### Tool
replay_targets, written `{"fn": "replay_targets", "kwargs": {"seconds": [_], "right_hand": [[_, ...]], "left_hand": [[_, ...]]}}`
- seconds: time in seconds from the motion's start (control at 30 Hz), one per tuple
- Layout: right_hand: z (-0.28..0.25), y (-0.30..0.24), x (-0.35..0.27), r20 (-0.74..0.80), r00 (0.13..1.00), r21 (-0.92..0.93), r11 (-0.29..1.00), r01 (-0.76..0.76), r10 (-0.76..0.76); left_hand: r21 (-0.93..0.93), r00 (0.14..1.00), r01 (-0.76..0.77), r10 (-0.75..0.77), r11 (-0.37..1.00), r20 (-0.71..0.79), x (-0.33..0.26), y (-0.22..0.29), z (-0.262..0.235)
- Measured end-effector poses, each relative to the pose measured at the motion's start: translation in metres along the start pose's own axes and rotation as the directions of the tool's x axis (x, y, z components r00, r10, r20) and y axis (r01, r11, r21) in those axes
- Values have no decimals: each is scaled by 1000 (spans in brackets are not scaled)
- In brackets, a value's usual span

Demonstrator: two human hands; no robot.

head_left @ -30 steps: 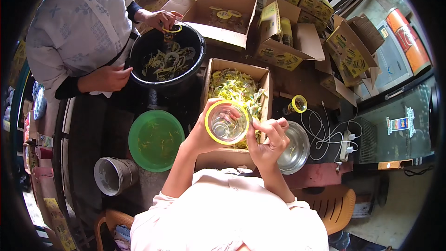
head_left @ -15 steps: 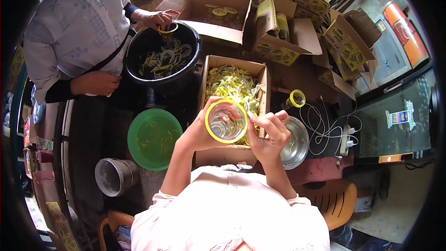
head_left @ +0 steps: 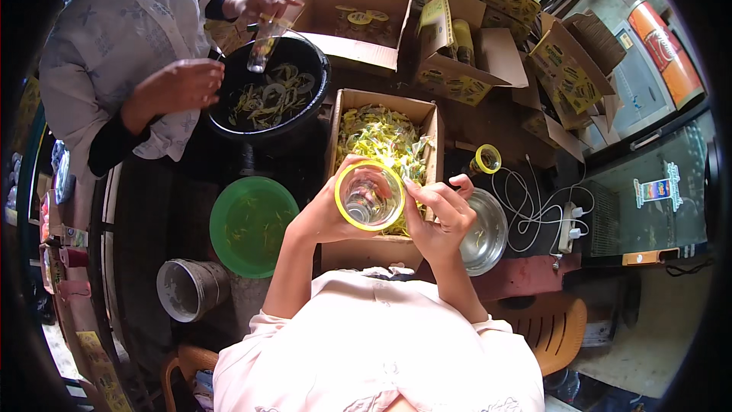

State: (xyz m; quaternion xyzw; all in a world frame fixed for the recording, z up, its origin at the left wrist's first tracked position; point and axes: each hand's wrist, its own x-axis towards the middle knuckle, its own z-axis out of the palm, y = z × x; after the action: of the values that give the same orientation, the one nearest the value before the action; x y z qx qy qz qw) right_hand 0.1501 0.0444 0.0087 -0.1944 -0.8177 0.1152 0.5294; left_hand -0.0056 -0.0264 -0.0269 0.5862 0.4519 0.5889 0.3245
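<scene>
My left hand (head_left: 326, 212) is wrapped round a clear plastic jar (head_left: 367, 204) with a yellow rim, its mouth tilted up toward me. Nothing but reflections shows inside the jar. Thumb and forefinger of my right hand (head_left: 441, 217) pinch at the right side of that rim; the other fingers are bent and lifted. Just behind the jar, a cardboard box (head_left: 436, 126) holds a heap of small yellow and clear wrapped pieces (head_left: 381, 133). A clear round bowl (head_left: 488, 240) sits beside my right hand, partly hidden by it.
A green basin (head_left: 255, 225) and a grey bucket (head_left: 183, 290) stand at left. Across the table, a co-worker's hand (head_left: 263, 6) holds a clear jar over a black tub (head_left: 324, 95). Open cartons (head_left: 358, 46) line the back. White cables (head_left: 526, 214) and another yellow-rimmed jar (head_left: 488, 159) lie right.
My hands and the jar stay nearly in place. The co-worker has lifted a jar up out of the black tub and raised the other hand toward it.
</scene>
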Motion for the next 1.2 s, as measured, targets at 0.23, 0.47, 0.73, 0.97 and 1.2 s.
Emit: {"fn": "replay_targets", "kwargs": {"seconds": [0.23,0.47,0.73,0.97,1.2], "right_hand": [[0,0,-2,15,1000,-11,1000,-25,25],[1,1,-2,7,999,-14,999,-32,32],[1,1,-3,9,999,-9,999,-47,47],[3,9,-2,-72,987,61,989,-138,143],[18,46,-30,105,954,-66,959,-275,281]], "left_hand": [[112,996,-75,68,991,61,3,2,-4],[96,998,-28,23,995,55,4,7,-4],[55,993,-71,66,996,95,3,0,-3],[10,994,-59,58,998,89,1,8,3],[-20,997,-73,73,997,-13,-8,7,5]]}}
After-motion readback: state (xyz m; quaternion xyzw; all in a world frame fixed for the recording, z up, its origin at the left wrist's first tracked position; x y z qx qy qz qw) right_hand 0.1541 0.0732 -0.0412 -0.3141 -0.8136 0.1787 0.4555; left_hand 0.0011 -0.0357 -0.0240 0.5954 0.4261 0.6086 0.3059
